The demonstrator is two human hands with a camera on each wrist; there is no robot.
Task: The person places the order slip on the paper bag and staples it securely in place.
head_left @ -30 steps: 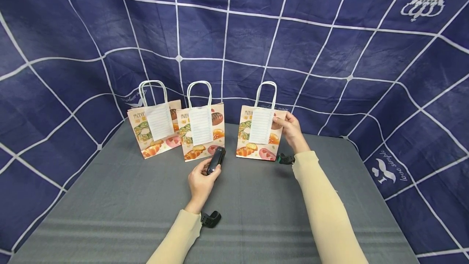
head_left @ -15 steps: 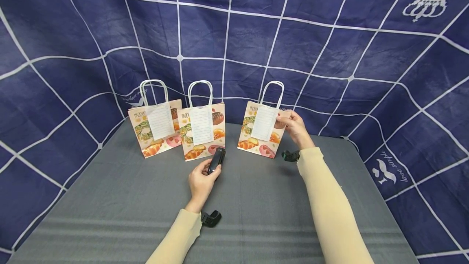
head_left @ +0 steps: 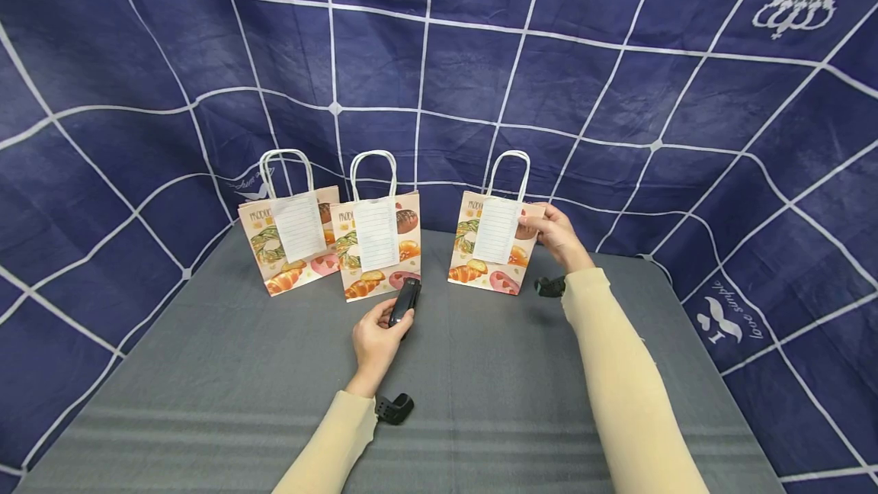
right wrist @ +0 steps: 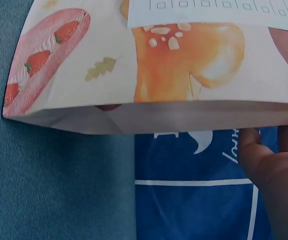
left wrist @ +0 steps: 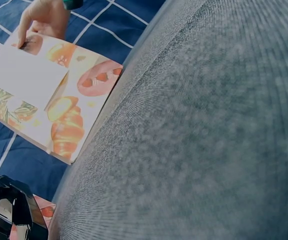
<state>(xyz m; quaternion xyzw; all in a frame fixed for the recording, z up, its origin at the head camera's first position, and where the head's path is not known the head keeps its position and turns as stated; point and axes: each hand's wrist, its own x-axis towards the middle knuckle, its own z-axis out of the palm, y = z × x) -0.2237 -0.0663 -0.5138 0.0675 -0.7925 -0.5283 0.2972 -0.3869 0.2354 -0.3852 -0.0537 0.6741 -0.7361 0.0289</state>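
Note:
My left hand (head_left: 377, 338) grips a black stapler (head_left: 406, 302), its tip overlapping the lower right corner of the middle bag in the head view. The stapler's metal underside (left wrist: 3, 210) shows at the lower left of the left wrist view. On the right stands a small paper gift bag (head_left: 463, 250) with bread prints and white handles (head_left: 509, 162), leaning slightly. A lined white paper slip (head_left: 497, 231) lies over its front, up at the top edge. My right hand (head_left: 559, 235) pinches this bag's upper right edge, thumb in front; its other fingers are partly hidden behind.
Two matching bags with slips, the left bag (head_left: 288, 280) and the middle bag (head_left: 370, 286), stand side by side near the back of the grey cloth-covered table (head_left: 466, 387). A blue checked curtain (head_left: 590, 82) rises behind and around the sides.
My right hand has shifted right with the right bag, which has gone from nearly upright to a slight lean. The left hand and stapler stay almost still.

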